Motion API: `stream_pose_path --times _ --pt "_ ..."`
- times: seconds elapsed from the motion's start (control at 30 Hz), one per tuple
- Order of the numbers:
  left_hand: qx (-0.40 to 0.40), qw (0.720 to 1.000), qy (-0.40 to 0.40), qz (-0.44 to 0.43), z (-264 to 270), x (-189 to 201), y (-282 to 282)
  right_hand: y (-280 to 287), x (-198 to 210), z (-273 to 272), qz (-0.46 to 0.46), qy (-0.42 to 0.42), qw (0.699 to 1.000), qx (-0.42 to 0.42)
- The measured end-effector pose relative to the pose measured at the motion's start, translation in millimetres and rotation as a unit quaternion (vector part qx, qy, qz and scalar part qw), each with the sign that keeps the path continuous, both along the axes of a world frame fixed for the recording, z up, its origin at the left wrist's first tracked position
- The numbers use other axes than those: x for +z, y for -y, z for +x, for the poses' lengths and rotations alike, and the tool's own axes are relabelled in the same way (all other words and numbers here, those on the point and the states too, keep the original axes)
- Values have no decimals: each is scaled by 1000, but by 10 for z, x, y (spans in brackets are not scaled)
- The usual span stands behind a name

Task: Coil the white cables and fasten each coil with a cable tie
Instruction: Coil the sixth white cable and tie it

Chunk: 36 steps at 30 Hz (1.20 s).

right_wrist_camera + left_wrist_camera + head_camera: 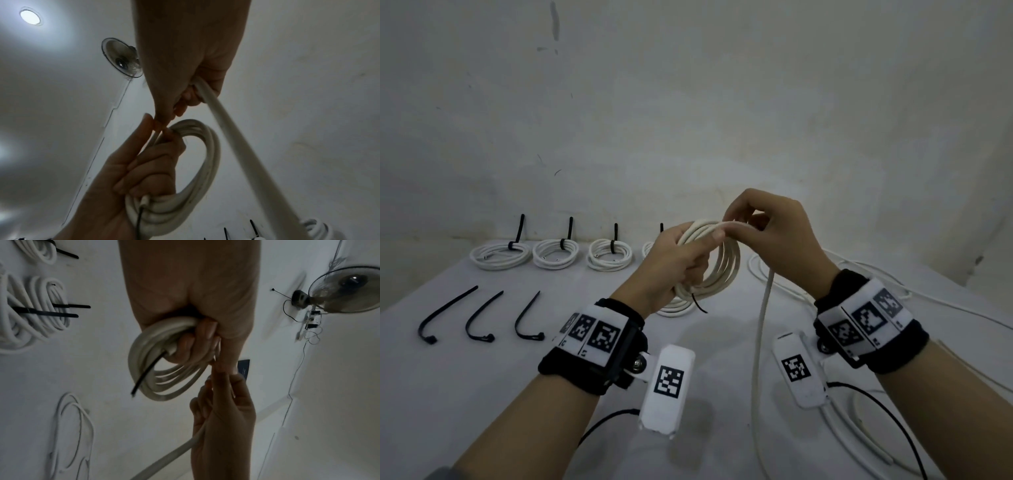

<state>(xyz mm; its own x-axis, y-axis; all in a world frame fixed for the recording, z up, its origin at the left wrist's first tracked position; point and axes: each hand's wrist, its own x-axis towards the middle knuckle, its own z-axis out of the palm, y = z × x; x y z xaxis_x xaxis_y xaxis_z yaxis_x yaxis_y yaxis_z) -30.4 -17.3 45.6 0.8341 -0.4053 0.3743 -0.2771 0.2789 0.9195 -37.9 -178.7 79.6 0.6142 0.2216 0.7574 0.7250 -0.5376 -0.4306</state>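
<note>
At centre frame the left hand (674, 260) gripped the half-wound coil (717, 267) above the table (482, 377) while the right hand (774, 236) pinched its trailing cable (762, 322), which looked light, springy and smooth, best held where the loops bunch.

tied coils (500, 254) behind, loose ties (479, 317) left

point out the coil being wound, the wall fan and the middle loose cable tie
coil being wound (726, 270), head view, right side of its loops
wall fan (347, 290), left wrist view, its grille
middle loose cable tie (481, 317), head view, mid-strap
</note>
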Motion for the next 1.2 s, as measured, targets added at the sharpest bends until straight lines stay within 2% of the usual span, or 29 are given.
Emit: stream_pose_path --times 0.1,0.17,0.27,0.37,0.43,0.5,0.57,0.63,0.67,0.7,0.77,0.8,0.87,0.93,1.0,1.1,1.2 --pt "14 1000 -26 7 30 -34 -7 71 5 55 29 -3 999 -17" --pt "12 999 -49 -20 45 -34 -12 100 -17 86 49 -32 998 -21" --pt "18 992 -85 -90 94 -24 -41 141 -135 101 108 -169 980 17" --pt "32 976 -122 -179 170 -47 -115 170 -289 49 127 -363 916 115" --pt "38 955 -147 -256 232 -59 -201 211 -379 10 92 -420 893 136" --pt "55 928 -166 -329 308 -53 -339 286 -441 3 51 -433 893 113" --pt "83 906 -172 -379 381 -48 -505 389 -468 37 -15 -398 917 37" --pt "111 896 -167 -396 428 -56 -641 466 -440 91 -130 -285 947 -74" --pt "120 895 -163 -397 439 -65 -676 498 -426 119 -198 -222 948 -114" --pt "127 896 -160 -395 442 -71 -685 503 -412 134 -270 -173 935 -149" --pt "139 899 -149 -387 428 -72 -642 415 -379 108 -404 -112 887 -196" --pt "142 902 -141 -382 422 -72 -605 339 -380 75 -448 -85 868 -197" --pt "144 912 -127 -362 427 -82 -518 169 -398 -29 -496 8 856 -147" --pt "144 933 -107 -312 422 -114 -435 4 -382 -190 -498 97 858 -78" --pt "147 959 -71 -233 392 -164 -355 -128 -329 -285 -468 141 872 -28" --pt "123 985 -23 -122 261 -204 -221 -255 -139 -295 -372 151 916 5" --pt "91 994 24 -49 146 -211 -129 -256 40 -184 -241 114 963 26"
